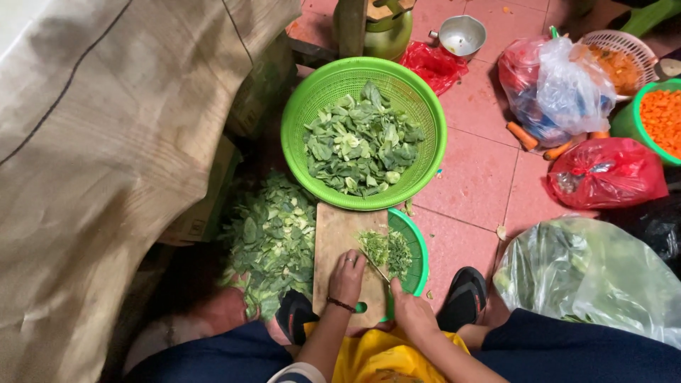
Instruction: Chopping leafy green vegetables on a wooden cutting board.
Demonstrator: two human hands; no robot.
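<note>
A wooden cutting board [337,237] lies on the floor between my feet. My left hand [346,278] presses down on the board beside a small pile of chopped greens [384,250]. In my right hand [409,312] is a knife [376,269], its blade angled toward the greens. The chopped pile spills onto a small green basket [417,259] under the board's right edge. A large green colander [363,131] holding cut leafy greens stands just beyond the board.
Loose green leaves [272,245] are heaped left of the board. A clear bag of greens [592,276] lies at right. Red bags [606,172], carrots [523,135], a bowl of diced carrot [661,120], a metal pot [461,35] and a tan cloth [106,142] surround me.
</note>
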